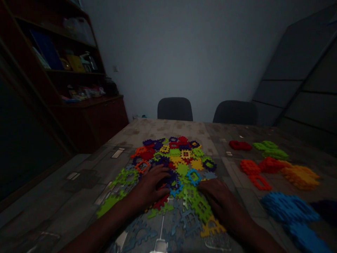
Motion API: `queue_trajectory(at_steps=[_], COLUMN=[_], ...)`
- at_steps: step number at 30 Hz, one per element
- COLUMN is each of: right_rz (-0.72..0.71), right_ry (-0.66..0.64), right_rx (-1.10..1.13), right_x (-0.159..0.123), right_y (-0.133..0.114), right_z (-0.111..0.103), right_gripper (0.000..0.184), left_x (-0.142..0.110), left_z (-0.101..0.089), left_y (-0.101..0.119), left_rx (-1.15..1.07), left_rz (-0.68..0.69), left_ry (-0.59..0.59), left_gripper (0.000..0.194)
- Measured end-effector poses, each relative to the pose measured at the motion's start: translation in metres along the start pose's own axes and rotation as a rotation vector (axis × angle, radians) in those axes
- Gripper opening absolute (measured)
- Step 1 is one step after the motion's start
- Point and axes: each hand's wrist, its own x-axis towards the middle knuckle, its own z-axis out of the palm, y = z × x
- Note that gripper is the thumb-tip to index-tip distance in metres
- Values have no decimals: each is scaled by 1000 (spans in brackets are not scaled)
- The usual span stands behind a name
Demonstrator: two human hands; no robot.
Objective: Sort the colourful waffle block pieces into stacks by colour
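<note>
Observed heap of toy tiles [181, 169] mid-table [223, 135]. Found left hand [152, 183] over purple tiles [172, 176], thumb parted from curled fingers; right hand [218, 194] bent, nearer blue frame tile [190, 178] lying just left of fingertips. Cannot confirm hold in either.

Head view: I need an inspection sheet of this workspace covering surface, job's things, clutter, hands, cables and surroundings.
Surface: patterned table, dimly lit.
Job's things: mixed toothed pieces spread mid-table; colour-grouped pieces to the right.
Clutter: assorted items on the cabinet.
Hands: left hand over the mixed pieces, right hand at their right side; grip unclear.
Cables: nothing seen.
Surroundings: two chairs across the table, wall behind, cabinet at left.
</note>
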Motion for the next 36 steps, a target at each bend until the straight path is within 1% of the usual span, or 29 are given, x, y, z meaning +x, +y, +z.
queue_trajectory(at_steps=[3,4,8,11,14,16,19,22,24,27,30,33,36], right_rz=[49,58,81,152,221,272,358,398,408,440,502,553,559], right_ry=[22,37,96,158,219,199,147,124,116,102,92,80,68], right_rx=[-17,-23,-48,-88,-134,-160,-197,-219,-227,-244,-285,-331,-346], right_x=[1,0,-4,-8,-12,-13,-10,0,9,26,41,50,51], right_y=[-3,-3,1,13,31,41,50,54,57,61,62,57,50], right_z=[-3,-4,-10,-15,-15,-13,-9,-8,-10,-13,-13,-11,-12], right_gripper=[29,28,28,30,38,42,49,54,55,53,53,47,44], left_x=[-1,-1,-1,-4,-7,-9,-8,-5,-5,-3,-1,2,3], left_z=[-3,-5,-10,-7,2,7,10,6,2,-5,-12,-18,-22], left_y=[4,5,9,12,17,19,20,19,19,21,20,18,20], left_rx=[10,15,35,36,37,44,41,-5,-68,-190,-256,-300,-341], left_rz=[21,26,28,24,73,94,79,67,31,-109,-242,-333,-365], left_ry=[44,61,129,152,108,63,38,74,122,203,258,265,223], left_gripper=[16,14,19,26,42,48,38,28,28,31,37,42,42])
